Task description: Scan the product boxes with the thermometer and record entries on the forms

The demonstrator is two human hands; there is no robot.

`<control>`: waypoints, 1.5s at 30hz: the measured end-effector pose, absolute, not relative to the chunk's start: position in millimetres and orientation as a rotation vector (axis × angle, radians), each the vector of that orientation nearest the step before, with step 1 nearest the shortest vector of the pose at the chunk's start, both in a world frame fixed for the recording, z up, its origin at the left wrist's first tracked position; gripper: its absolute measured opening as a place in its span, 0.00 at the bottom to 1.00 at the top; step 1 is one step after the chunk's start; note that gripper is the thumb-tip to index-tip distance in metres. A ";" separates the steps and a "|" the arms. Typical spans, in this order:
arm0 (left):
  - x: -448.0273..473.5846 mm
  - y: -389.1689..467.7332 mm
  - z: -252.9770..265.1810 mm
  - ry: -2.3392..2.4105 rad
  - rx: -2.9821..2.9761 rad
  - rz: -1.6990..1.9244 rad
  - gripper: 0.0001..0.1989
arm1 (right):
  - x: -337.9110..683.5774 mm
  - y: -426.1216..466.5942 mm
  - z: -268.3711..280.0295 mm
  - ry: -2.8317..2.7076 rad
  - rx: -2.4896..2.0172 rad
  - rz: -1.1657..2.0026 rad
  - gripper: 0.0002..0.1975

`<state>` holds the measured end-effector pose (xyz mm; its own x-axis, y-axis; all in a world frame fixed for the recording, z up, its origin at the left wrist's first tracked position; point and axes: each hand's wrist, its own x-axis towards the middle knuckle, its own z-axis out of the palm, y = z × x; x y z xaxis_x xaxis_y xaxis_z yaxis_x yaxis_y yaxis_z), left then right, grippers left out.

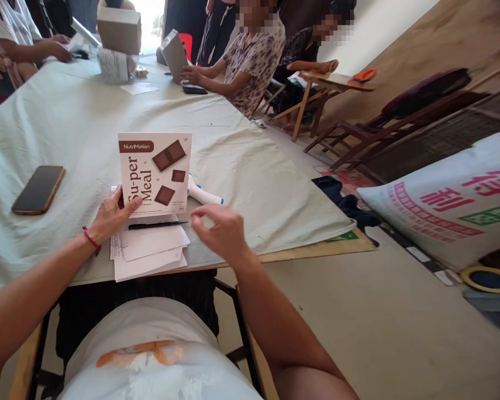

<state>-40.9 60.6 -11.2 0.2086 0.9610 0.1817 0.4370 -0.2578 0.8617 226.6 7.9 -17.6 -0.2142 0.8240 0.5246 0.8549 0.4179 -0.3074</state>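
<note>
My left hand (110, 214) grips the lower left of an upright Su-per Meal box (162, 175), white with brown chocolate pictures; its thumb lies across the front. To the right of the box is my right hand (220, 228), slightly blurred, its thumb and index finger curled into a pinch. Whether anything sits between those fingertips I cannot make out. Below the box, a black pen (154, 225) lies on a stack of white papers (148, 266). A white and blue handheld device (206, 195) rests partly hidden behind the box.
On the cloth-covered table (66, 128), a phone (39, 189) lies at left. Cardboard boxes (119, 33) are stacked at the far end. A person (254, 61) holds another box (175, 55); others sit or stand around. A chair (400, 122) and a large printed sack (445, 194) are at right.
</note>
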 end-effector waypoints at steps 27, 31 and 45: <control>-46.8 66.0 -20.3 1.297 1.878 0.914 0.34 | 141.3 -31.6 -31.2 -0.824 -0.971 1.381 0.21; -46.7 65.4 -17.8 1.309 1.884 0.907 0.34 | 139.2 -23.4 -39.1 -0.763 -1.033 1.406 0.20; -47.0 65.8 -17.9 1.270 1.916 0.944 0.30 | 136.9 -23.6 -31.9 -0.767 -1.114 1.380 0.21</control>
<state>-47.0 65.8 -17.9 0.2734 0.9380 0.2130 0.4745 -0.3241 0.8184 136.9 -23.6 -31.9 0.0966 0.9779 -0.1856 -0.3585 -0.1398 -0.9230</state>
